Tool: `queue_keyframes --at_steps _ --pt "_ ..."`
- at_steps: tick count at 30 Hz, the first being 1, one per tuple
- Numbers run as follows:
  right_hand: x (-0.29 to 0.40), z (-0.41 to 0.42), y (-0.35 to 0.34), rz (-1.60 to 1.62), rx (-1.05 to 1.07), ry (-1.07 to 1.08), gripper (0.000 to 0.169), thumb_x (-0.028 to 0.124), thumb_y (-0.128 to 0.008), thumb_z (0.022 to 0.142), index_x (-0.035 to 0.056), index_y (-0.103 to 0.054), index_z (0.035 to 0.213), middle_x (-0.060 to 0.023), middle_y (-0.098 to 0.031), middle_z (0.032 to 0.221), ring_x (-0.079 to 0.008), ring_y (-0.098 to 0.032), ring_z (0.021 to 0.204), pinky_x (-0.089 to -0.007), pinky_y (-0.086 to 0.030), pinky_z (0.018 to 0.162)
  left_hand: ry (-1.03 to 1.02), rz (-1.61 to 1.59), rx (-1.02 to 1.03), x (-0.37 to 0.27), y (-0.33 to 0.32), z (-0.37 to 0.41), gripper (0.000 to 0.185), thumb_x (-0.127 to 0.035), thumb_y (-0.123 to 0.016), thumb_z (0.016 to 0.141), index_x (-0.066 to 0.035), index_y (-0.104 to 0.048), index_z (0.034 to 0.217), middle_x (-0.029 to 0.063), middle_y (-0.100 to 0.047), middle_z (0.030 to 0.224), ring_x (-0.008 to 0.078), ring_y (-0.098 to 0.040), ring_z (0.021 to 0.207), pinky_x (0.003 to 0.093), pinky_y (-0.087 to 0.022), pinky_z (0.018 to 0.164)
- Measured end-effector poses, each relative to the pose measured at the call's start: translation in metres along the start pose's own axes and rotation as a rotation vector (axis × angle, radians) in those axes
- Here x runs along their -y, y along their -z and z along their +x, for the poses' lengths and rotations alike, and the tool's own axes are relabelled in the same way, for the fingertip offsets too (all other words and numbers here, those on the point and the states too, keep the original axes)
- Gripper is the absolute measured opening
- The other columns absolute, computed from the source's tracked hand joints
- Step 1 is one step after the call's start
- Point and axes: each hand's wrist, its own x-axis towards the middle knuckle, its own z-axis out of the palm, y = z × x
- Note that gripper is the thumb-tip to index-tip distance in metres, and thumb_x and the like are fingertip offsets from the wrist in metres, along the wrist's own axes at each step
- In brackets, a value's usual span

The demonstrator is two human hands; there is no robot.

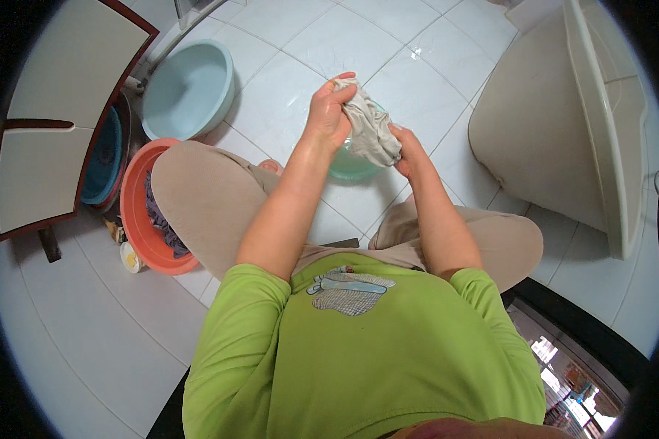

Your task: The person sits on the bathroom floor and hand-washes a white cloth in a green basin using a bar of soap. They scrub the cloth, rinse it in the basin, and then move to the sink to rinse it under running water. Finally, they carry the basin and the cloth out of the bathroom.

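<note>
A wet-looking, crumpled whitish cloth (pixel 374 131) stretches between my two hands. My left hand (pixel 329 110) grips its upper end, thumb across the fabric. The lower right end is in my right hand (pixel 409 148), whose fingers are partly hidden behind the cloth. Beneath the cloth, on the tiled floor, stands a translucent green basin (pixel 354 164). The cloth and my hands cover much of this basin, so its contents are hard to make out.
A pale blue basin (pixel 189 93) stands at the upper left. Beside my left knee, an orange basin (pixel 132 219) holds dark purple fabric (pixel 162 219). A white cabinet (pixel 44 175) is at far left, near a small white cup (pixel 130 258). To the right rises a large white tub-like fixture (pixel 538 120).
</note>
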Motion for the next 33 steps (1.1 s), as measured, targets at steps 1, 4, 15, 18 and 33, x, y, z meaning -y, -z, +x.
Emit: queue_keyframes --at_steps 1,4,15,18,33 --pt "-0.002 -0.003 -0.001 0.026 0.046 -0.025 0.038 0.026 -0.054 0.085 0.0008 -0.051 0.113 -0.0120 -0.058 0.108 -0.0207 -0.058 0.096 -0.0319 -0.047 0.084 -0.030 0.062 -0.018 -0.003 0.002 0.001 0.025 0.001 -0.050 0.082 0.002 -0.049 0.107 0.0114 -0.054 0.088 0.0192 -0.054 0.077 0.0334 -0.049 0.069" --pt "-0.006 -0.010 -0.009 0.133 0.142 -0.101 0.045 0.029 -0.057 0.084 0.0018 -0.048 0.118 -0.0119 -0.056 0.113 -0.0216 -0.057 0.099 -0.0320 -0.046 0.087 -0.100 0.207 -0.067 -0.013 0.003 0.003 0.024 0.004 -0.052 0.081 0.003 -0.052 0.105 0.0108 -0.055 0.088 0.0174 -0.056 0.076 0.0305 -0.050 0.068" --pt "0.025 -0.030 -0.058 0.347 0.397 0.068 0.063 0.012 -0.056 0.069 -0.0021 -0.034 0.126 -0.0191 -0.044 0.124 -0.0359 -0.046 0.112 -0.0586 -0.039 0.089 -0.167 0.369 -0.131 -0.026 -0.001 0.007 0.030 -0.005 -0.054 0.084 0.003 -0.049 0.113 0.0126 -0.055 0.099 0.0182 -0.054 0.089 0.0305 -0.046 0.077" --pt "0.024 -0.024 -0.064 0.452 0.346 0.140 0.064 0.010 -0.054 0.067 -0.0027 -0.033 0.127 -0.0201 -0.041 0.127 -0.0381 -0.041 0.116 -0.0595 -0.034 0.095 -0.292 0.643 -0.219 -0.033 -0.008 -0.001 0.045 -0.019 -0.058 0.084 0.003 -0.045 0.121 0.0178 -0.049 0.117 0.0233 -0.045 0.112 0.0338 -0.037 0.091" --pt "-0.009 0.005 -0.041 0.628 0.389 0.116 0.048 0.006 -0.041 0.080 -0.0029 -0.035 0.126 -0.0197 -0.039 0.130 -0.0352 -0.042 0.114 -0.0501 -0.036 0.096 -1.483 1.119 -0.872 -0.259 0.091 -0.186 0.017 -0.003 -0.057 0.079 -0.002 -0.058 0.096 0.0084 -0.061 0.092 0.0157 -0.058 0.086 0.0277 -0.046 0.077"
